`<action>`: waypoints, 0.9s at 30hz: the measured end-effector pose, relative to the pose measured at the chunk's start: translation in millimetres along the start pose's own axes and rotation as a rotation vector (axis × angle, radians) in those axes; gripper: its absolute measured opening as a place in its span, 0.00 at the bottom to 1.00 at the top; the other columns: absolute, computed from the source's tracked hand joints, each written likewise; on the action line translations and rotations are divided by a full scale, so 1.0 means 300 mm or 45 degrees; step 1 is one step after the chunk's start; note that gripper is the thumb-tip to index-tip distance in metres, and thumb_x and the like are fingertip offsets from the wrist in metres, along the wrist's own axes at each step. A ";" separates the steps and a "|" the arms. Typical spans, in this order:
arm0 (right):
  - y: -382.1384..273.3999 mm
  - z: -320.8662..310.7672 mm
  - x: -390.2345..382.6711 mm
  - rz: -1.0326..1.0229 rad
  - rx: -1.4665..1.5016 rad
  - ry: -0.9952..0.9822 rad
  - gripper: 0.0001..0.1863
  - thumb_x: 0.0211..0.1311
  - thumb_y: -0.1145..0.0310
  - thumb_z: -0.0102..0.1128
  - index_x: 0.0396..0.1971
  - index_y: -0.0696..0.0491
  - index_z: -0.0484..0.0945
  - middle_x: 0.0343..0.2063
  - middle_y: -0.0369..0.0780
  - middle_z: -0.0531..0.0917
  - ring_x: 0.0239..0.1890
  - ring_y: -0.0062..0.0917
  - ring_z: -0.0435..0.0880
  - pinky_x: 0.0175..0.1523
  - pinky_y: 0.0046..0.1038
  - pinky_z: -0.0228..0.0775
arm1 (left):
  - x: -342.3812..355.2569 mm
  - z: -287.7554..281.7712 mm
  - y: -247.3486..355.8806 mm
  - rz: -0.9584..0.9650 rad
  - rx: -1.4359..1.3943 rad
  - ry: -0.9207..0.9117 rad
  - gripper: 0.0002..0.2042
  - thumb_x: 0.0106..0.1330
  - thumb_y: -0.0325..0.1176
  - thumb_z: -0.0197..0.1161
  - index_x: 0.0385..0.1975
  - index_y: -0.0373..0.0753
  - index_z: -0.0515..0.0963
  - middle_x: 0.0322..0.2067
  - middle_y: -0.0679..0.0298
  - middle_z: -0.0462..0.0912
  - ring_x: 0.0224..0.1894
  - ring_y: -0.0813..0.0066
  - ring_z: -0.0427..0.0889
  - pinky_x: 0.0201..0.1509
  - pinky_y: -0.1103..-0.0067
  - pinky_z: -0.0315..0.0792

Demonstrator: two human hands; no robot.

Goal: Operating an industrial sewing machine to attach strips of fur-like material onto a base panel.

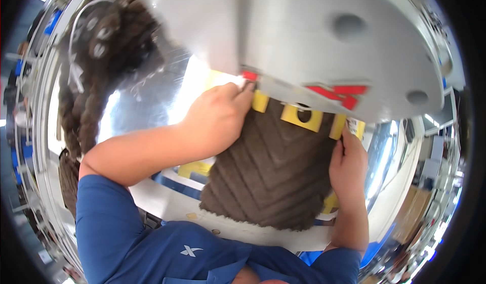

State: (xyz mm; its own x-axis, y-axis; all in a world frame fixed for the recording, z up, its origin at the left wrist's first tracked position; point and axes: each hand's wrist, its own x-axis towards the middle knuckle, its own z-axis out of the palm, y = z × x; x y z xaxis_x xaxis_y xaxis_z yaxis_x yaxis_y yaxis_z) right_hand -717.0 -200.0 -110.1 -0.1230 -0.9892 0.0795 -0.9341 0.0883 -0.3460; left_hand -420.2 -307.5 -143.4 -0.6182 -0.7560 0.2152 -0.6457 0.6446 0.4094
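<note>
both hands [218,118] [348,167] gripping brown ribbed fabric [276,175], apparently under grey press head [324,41]

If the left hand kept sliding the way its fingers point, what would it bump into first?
The left hand points up and right along the brown ribbed mat. Its fingertips already seem to touch the edge of the grey machine cover, by a yellow bracket. That cover would likely stop it, though depth is unclear.

Head camera looks steeply down, close over the worktable [167,198].
</note>
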 end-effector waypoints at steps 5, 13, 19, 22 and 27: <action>0.018 0.029 0.003 -0.096 -0.005 0.024 0.20 0.66 0.79 0.54 0.57 0.63 0.79 0.41 0.56 0.84 0.43 0.53 0.84 0.50 0.42 0.77 | -0.009 -0.008 0.001 -0.015 0.021 0.081 0.18 0.59 0.26 0.58 0.51 0.31 0.80 0.31 0.53 0.77 0.35 0.53 0.82 0.39 0.64 0.78; 0.023 0.023 -0.002 -0.028 0.009 0.031 0.19 0.66 0.77 0.54 0.56 0.63 0.80 0.41 0.54 0.86 0.42 0.48 0.86 0.49 0.39 0.77 | 0.011 0.007 -0.017 0.053 -0.002 0.055 0.22 0.58 0.25 0.59 0.53 0.24 0.77 0.33 0.53 0.78 0.36 0.56 0.83 0.41 0.68 0.80; 0.026 0.021 -0.010 0.038 0.014 0.037 0.18 0.66 0.78 0.54 0.55 0.63 0.80 0.40 0.53 0.86 0.40 0.46 0.86 0.47 0.37 0.77 | -0.003 -0.001 0.007 -0.040 -0.065 -0.021 0.19 0.57 0.25 0.61 0.49 0.26 0.77 0.34 0.52 0.79 0.37 0.55 0.84 0.42 0.67 0.80; 0.011 0.016 -0.008 0.056 0.023 0.025 0.18 0.66 0.78 0.54 0.54 0.63 0.80 0.39 0.53 0.86 0.39 0.46 0.86 0.47 0.37 0.77 | -0.006 0.003 0.002 -0.020 -0.081 0.043 0.14 0.58 0.26 0.61 0.44 0.26 0.77 0.33 0.52 0.80 0.35 0.56 0.84 0.40 0.67 0.80; 0.018 0.020 -0.010 0.014 0.080 0.047 0.18 0.66 0.78 0.54 0.54 0.63 0.81 0.39 0.53 0.86 0.40 0.46 0.87 0.47 0.38 0.77 | 0.012 0.026 -0.008 0.041 -0.049 0.127 0.12 0.60 0.27 0.60 0.40 0.25 0.77 0.31 0.52 0.81 0.33 0.58 0.84 0.37 0.68 0.80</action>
State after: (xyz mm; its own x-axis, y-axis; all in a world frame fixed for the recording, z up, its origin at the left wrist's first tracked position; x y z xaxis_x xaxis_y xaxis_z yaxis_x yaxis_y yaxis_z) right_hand -719.9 -197.2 -117.8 -0.1466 -0.9831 0.1098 -0.9097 0.0904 -0.4053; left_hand -424.3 -311.0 -150.5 -0.5894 -0.7439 0.3149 -0.6074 0.6652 0.4344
